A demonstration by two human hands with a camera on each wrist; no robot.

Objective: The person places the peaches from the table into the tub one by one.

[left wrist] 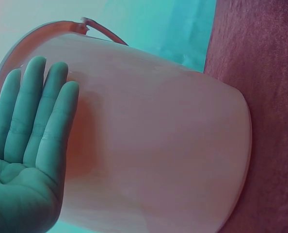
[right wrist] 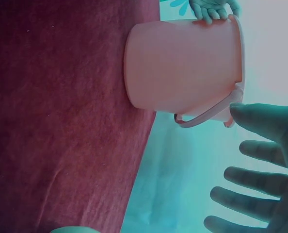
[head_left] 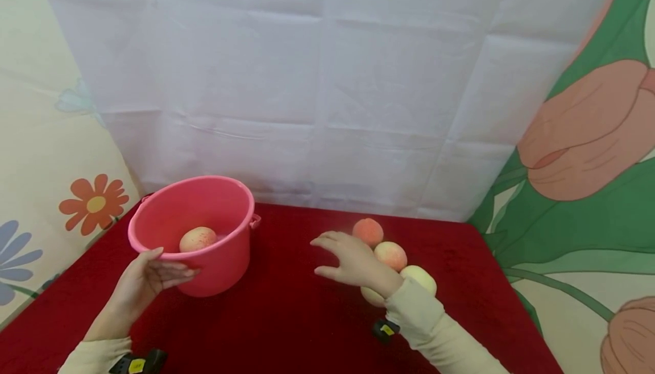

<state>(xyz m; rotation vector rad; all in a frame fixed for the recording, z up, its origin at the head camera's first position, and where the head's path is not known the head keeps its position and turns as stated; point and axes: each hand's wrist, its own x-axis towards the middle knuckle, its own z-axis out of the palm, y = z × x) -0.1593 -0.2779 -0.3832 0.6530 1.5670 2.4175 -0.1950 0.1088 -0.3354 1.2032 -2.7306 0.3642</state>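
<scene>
A pink bucket [head_left: 225, 266] stands upright at the left, with one peach [head_left: 198, 239] inside. My left hand [head_left: 148, 280] holds its near rim, thumb at the lip and fingers extended along the outer wall; those fingers [left wrist: 54, 111] also show in the left wrist view. Over the cloth between bucket and fruit, my right hand [head_left: 353, 260] is spread and holds nothing. Beside and beneath it lie an orange-red peach [head_left: 368, 231], a pink-yellow peach [head_left: 391, 256], a pale yellow fruit [head_left: 421, 279] and another pale fruit [head_left: 372, 296], partly hidden by the wrist.
A dark red cloth [head_left: 286, 317] covers the table. A white sheet [head_left: 317, 78] hangs along its back edge, with flower-printed curtains [head_left: 588, 237] at the sides. The bucket's handle [right wrist: 207, 114] hangs on the side facing my right hand.
</scene>
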